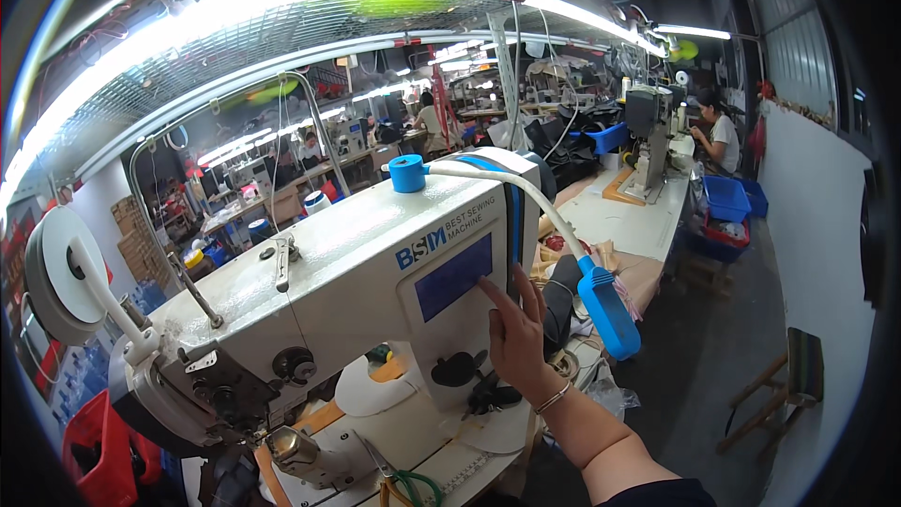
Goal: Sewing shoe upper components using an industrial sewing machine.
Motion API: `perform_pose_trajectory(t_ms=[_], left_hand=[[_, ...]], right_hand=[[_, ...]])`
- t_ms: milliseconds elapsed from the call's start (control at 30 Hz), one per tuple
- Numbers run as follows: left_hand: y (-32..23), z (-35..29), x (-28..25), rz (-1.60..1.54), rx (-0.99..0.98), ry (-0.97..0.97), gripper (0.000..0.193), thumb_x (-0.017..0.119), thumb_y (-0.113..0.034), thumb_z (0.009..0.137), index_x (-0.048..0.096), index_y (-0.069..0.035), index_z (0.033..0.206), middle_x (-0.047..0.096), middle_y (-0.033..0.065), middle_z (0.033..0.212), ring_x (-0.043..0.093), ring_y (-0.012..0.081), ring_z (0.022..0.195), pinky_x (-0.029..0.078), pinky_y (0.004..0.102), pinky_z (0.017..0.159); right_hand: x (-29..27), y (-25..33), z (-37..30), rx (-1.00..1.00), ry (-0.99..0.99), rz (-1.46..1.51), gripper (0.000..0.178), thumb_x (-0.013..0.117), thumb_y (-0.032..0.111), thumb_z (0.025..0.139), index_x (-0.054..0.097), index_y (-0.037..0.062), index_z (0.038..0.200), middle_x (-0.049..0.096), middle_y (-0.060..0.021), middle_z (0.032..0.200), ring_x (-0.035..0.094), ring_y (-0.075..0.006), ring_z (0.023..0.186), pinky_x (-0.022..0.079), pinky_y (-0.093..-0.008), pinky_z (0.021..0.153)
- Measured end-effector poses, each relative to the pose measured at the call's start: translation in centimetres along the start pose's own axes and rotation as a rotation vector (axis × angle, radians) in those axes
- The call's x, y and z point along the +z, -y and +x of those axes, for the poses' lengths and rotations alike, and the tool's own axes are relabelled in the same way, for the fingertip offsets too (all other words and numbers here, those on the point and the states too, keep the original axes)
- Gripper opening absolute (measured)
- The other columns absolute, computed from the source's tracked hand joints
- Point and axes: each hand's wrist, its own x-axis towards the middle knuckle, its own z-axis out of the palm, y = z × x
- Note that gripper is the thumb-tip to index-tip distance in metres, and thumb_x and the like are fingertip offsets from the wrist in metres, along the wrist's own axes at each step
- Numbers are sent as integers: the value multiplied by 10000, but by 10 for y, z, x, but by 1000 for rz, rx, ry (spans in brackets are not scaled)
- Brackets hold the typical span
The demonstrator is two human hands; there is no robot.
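My right hand (516, 343) reaches up from the lower right, a bracelet (552, 400) round its wrist. Its index fingertip touches the right part of a dark blue screen (452, 277) on the side of a white industrial sewing machine (361, 239). The other fingers stand apart and hold nothing. A thread runs down the machine's side past a round dark tension knob (294, 366). Scissors with green and orange handles (413, 486) lie on the machine bed below. No part of my left hand shows.
A blue lamp head (608, 308) hangs on a white flexible arm right of my hand. A white reel (70, 272) stands at the machine's left end, above a red bin (103, 455). Behind are a wooden stool (784, 390), blue crates (727, 197) and a seated person (721, 136).
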Motion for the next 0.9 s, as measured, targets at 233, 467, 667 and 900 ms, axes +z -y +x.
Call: perform_pose_trajectory(t_ms=[233,467,667,900], left_hand=[[1,0,1,38,21,-9,206,519,-204,861,653,-122,729,630,41,706,597,244,638,474,359,614],[-1,5,-1,64,43,-21,191,523,-184,851,645,-135,713,622,37,702,591,243,642,468,360,609],[4,-5,8,25,-5,-20,203,513,-185,847,633,-138,691,602,51,682,570,255,624,464,363,592],[8,-12,12,0,-14,-60,214,513,-205,852,642,-139,695,609,60,686,569,270,622,467,374,587]], right_hand=[[0,-2,0,-23,27,-29,432,458,6,844,505,80,1267,580,-155,1167,336,-338,1309,224,-456,1050],[0,-2,3,-22,-22,24,404,462,9,847,522,71,1241,561,-143,1206,345,-345,1301,247,-458,1042],[4,-4,1,-18,-51,31,395,460,14,855,530,76,1238,603,-140,1115,359,-335,1294,250,-457,1042],[4,-2,2,-10,-8,40,393,464,16,859,529,83,1240,615,-124,1085,379,-332,1283,249,-454,1045]])
